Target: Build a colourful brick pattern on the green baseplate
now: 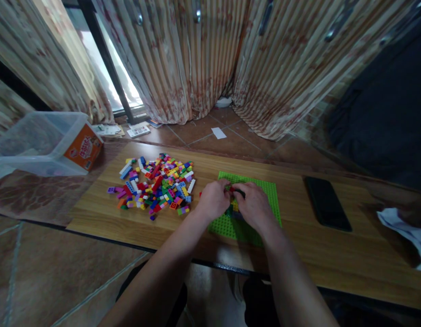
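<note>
Over a green studded baseplate, my left hand and my right hand meet with fingers curled together. Between their fingertips a bit of a red brick shows, and my right hand pinches at it. What the left fingers hold is mostly hidden. Just below the fingertips, yellow bricks and a dark green piece stand on the baseplate, partly covered by the hands. To the left lies a spread pile of loose toy bricks in many colours.
The wooden table carries a black phone at the right and crumpled white paper near its right end. A clear plastic bin with an orange label stands at the far left. Curtains hang behind.
</note>
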{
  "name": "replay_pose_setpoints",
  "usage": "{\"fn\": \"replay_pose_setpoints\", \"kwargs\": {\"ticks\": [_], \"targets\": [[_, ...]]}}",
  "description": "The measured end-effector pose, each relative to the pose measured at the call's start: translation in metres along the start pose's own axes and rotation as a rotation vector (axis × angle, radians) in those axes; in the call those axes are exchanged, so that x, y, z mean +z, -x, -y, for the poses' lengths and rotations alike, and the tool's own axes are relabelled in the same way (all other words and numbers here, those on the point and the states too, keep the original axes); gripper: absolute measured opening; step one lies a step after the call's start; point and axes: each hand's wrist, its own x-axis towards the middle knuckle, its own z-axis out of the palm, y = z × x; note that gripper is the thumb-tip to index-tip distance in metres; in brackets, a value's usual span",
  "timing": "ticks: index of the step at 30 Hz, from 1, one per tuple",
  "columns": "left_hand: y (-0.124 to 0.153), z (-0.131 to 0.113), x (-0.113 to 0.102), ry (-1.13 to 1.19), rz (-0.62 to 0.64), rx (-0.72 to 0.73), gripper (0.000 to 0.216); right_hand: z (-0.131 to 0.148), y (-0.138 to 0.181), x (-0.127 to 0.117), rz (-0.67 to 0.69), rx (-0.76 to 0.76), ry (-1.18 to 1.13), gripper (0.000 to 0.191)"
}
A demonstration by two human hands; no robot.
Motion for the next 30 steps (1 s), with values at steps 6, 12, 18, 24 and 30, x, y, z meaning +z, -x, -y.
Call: {"fn": "replay_pose_setpoints", "kwargs": {"ticks": [6, 12, 18, 24, 30], "targets": [[0.003, -0.002, -0.001, -0.044, 0.009, 0.012, 0.025, -0.001, 0.002, -0.001, 0.021, 0.002, 0.006, 0.028], [0.003, -0.004, -0.001, -0.068, 0.011, 0.019, 0.025, 0.001, 0.002, -0.002, 0.033, 0.015, 0.012, 0.028], [0.004, -0.005, 0.000, -0.079, 0.006, 0.021, 0.027, -0.001, 0.002, -0.001, 0.024, 0.003, -0.003, 0.028], [0.004, -0.003, 0.000, -0.092, 0.013, 0.007, 0.029, -0.006, 0.002, 0.000, -0.049, -0.013, -0.097, 0.031], [0.004, -0.005, -0.002, -0.095, 0.026, -0.018, 0.027, -0.020, -0.002, -0.014, -0.239, 0.141, -0.276, 0.036]]}}
